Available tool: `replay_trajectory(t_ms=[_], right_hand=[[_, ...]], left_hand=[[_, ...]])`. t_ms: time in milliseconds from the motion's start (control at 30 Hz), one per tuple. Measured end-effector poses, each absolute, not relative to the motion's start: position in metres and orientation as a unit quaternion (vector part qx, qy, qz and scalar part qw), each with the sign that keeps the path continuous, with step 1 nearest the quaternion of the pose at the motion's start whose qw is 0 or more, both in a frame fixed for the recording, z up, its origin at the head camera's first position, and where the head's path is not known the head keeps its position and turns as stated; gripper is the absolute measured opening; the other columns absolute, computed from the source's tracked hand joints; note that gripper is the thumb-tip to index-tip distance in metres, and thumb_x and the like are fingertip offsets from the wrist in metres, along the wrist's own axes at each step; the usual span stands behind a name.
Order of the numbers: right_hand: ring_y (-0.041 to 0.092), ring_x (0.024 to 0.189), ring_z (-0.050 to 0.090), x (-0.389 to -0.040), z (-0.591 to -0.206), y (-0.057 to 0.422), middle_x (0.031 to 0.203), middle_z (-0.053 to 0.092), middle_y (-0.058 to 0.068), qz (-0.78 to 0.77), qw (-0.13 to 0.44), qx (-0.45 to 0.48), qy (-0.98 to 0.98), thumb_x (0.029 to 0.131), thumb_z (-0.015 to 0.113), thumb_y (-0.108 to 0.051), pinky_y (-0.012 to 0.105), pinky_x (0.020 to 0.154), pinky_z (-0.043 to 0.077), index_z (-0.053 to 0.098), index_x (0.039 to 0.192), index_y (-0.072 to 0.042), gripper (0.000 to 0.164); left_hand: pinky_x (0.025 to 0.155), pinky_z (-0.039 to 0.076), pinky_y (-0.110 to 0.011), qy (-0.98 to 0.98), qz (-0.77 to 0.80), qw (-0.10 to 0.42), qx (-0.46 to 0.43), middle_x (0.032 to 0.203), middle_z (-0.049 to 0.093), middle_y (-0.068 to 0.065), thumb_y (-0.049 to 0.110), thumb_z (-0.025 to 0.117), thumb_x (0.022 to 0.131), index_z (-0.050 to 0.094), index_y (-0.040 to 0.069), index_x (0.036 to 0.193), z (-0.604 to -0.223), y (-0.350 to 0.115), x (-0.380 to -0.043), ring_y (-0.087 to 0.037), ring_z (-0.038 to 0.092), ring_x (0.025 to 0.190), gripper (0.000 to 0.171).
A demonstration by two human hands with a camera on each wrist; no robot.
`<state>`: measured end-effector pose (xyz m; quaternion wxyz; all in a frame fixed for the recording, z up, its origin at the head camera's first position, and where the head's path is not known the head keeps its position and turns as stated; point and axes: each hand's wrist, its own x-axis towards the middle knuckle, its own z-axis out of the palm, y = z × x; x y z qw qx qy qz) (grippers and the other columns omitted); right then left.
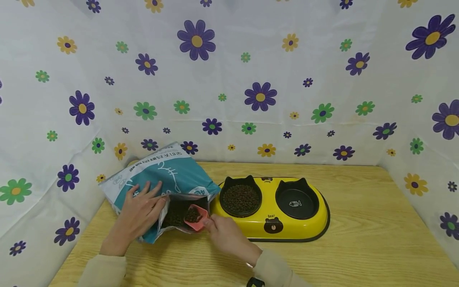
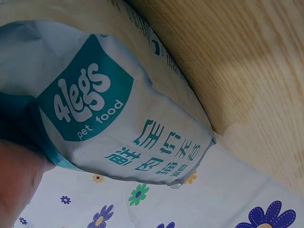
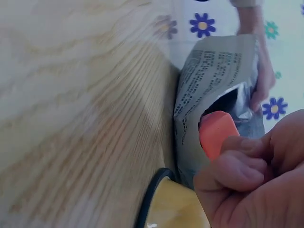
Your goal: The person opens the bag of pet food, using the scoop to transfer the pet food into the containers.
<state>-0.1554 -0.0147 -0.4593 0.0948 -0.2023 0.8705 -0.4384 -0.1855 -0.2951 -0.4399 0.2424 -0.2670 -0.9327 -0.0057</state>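
A teal and white pet food bag (image 1: 154,167) lies on its side at the left of the table, its mouth gaping toward the front. My left hand (image 1: 141,209) rests on top of the bag with the fingers spread over it. My right hand (image 1: 229,235) pinches the handle of a pink scoop (image 1: 201,224) at the bag's mouth. Brown kibble (image 1: 193,215) sits in the scoop, and more lies inside the bag. In the right wrist view, the scoop (image 3: 218,130) shows its underside against the bag's opening, thumb and curled fingers on its handle.
Right of the bag stands a yellow double feeder (image 1: 247,227) with two black cat-eared bowls. Its left bowl (image 1: 241,195) holds kibble; the right bowl (image 1: 297,199) shows a bare bottom with a fish print. A flowered white cloth (image 1: 229,71) hangs behind the wooden table (image 1: 365,223).
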Motion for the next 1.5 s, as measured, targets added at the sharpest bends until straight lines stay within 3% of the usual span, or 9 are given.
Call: replay_trajectory(t_ms=[100, 300, 567, 867, 1500], right_hand=[[0.01, 0.058, 0.038, -0.155, -0.458, -0.009, 0.068, 0.044, -0.003, -0.501, 0.144, -0.186, 0.833, 0.11, 0.047, -0.024, 0.022, 0.055, 0.03, 0.059, 0.082, -0.002, 0.038], [0.011, 0.049, 0.03, -0.157, -0.46, 0.003, 0.067, 0.044, -0.001, -0.599, 0.26, -0.144, 0.743, 0.112, 0.041, -0.024, 0.022, 0.044, 0.026, 0.056, 0.09, 0.002, 0.037], [0.012, 0.051, 0.032, -0.154, -0.458, 0.023, 0.067, 0.047, 0.001, -0.608, 0.327, -0.158, 0.706, 0.113, 0.037, -0.023, 0.022, 0.045, 0.027, 0.054, 0.096, 0.003, 0.036], [0.013, 0.055, 0.032, -0.155, -0.44, 0.054, 0.07, 0.047, 0.002, -0.614, 0.315, -0.175, 0.703, 0.113, 0.036, -0.022, 0.022, 0.048, 0.029, 0.054, 0.106, 0.004, 0.033], [0.012, 0.056, 0.037, -0.174, -0.437, 0.106, 0.072, 0.047, 0.002, -0.609, 0.211, -0.131, 0.753, 0.113, 0.037, -0.027, 0.019, 0.048, 0.033, 0.051, 0.105, 0.005, 0.036]], left_hand=[[0.101, 0.044, -0.072, -0.933, -0.01, 0.243, -0.265, 0.134, 0.066, -0.024, 0.012, 0.057, 0.101, 0.075, 0.011, 0.113, -0.44, -0.295, -0.185, -0.053, 0.062, 0.122, 0.022], [0.103, 0.042, -0.071, -0.939, -0.021, 0.232, -0.253, 0.136, 0.065, -0.023, 0.013, 0.055, 0.103, 0.076, 0.012, 0.115, -0.44, -0.295, -0.184, -0.052, 0.061, 0.124, 0.025], [0.099, 0.044, -0.071, -0.93, -0.011, 0.252, -0.268, 0.134, 0.067, -0.024, 0.014, 0.052, 0.104, 0.077, 0.012, 0.112, -0.44, -0.294, -0.182, -0.053, 0.063, 0.12, 0.026], [0.105, 0.041, -0.07, -0.948, -0.042, 0.217, -0.23, 0.138, 0.065, -0.021, 0.016, 0.053, 0.105, 0.079, 0.013, 0.114, -0.443, -0.293, -0.183, -0.051, 0.06, 0.127, 0.027], [0.104, 0.042, -0.069, -0.945, -0.037, 0.226, -0.234, 0.137, 0.066, -0.021, 0.016, 0.055, 0.103, 0.081, 0.012, 0.113, -0.442, -0.294, -0.184, -0.05, 0.062, 0.125, 0.027]])
